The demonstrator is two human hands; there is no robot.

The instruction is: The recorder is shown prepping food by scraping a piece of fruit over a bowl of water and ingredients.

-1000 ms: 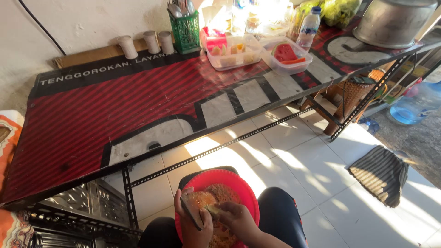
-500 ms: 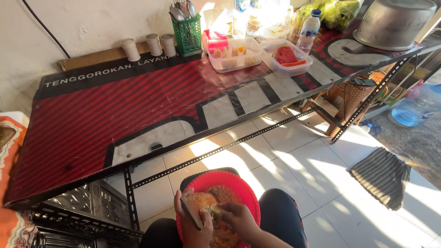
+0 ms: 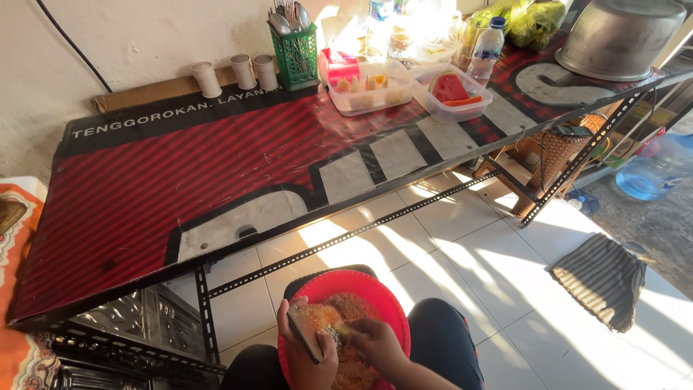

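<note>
Red bowl [image 3: 375,289] sat near, on the lap, holding brown grated stuff — left hand [image 3: 309,354] gripped a flat grater [image 3: 306,331], right hand [image 3: 372,343] pinched a small piece [image 3: 343,328] against it; far tubs [image 3: 368,85] held cut fruit.

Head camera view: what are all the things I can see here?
Table: one, red and black top, along the wall.
Cups: three, pale, at the table's back edge.
Cutlery basket: one, green, beside the cups.
Food tubs: two, clear, one with watermelon.
Bottle: one, clear, blue cap.
Metal pot: one, upside down, table's far end.
Mat: one, striped, on the tiled floor.
Water jug: one, blue, on the floor.
Red bowl: one, on the lap, holding brown food.
Hands: left holds a flat grater-like tool; right rubs food on it.
</note>
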